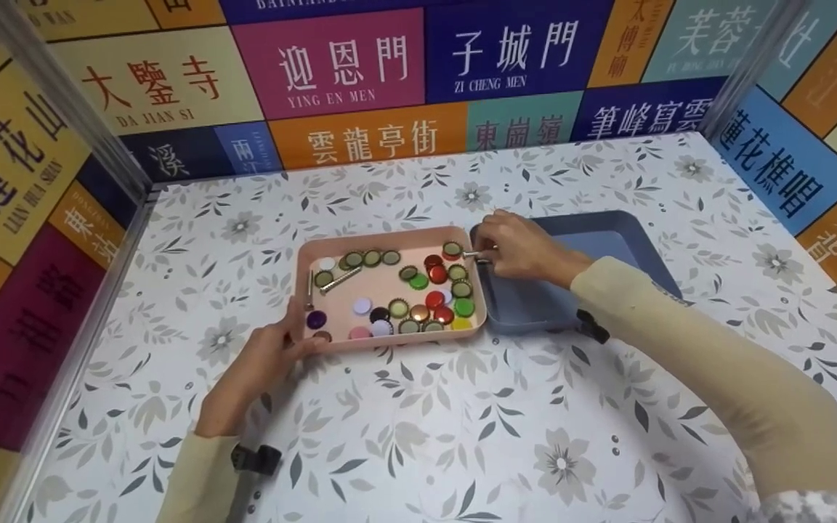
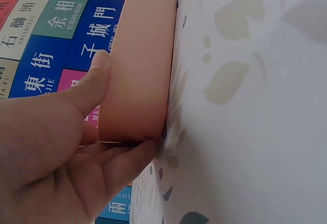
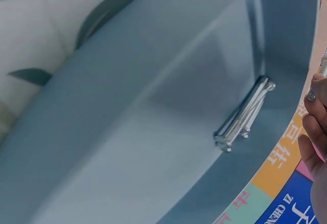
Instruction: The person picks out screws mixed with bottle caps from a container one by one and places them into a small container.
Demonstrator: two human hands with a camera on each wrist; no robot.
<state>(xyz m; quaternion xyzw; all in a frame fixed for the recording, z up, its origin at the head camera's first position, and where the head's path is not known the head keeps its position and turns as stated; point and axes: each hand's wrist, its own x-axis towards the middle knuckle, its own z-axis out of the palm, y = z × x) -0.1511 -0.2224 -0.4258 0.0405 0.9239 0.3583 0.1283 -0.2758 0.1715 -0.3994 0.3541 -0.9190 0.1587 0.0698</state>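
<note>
My left hand (image 1: 273, 352) grips the near left corner of the pink tray (image 1: 389, 343), thumb at the rim and fingers against the outside. In that tray lie many bottle caps (image 1: 434, 298) of mixed colours, and two long screws (image 1: 341, 280) at its left side. Above where the two trays meet, my right hand (image 1: 513, 243) pinches a silver screw (image 1: 470, 255) whose end points left over the pink tray. Several silver screws (image 3: 244, 114) lie together in the blue-grey tray (image 3: 122, 76), as the right wrist view shows.
The trays stand side by side on a table with a floral cover (image 1: 418, 436). Panels with large printed characters (image 1: 346, 65) rise behind the table and at both sides. Dark straps with small devices (image 1: 257, 458) sit on both wrists.
</note>
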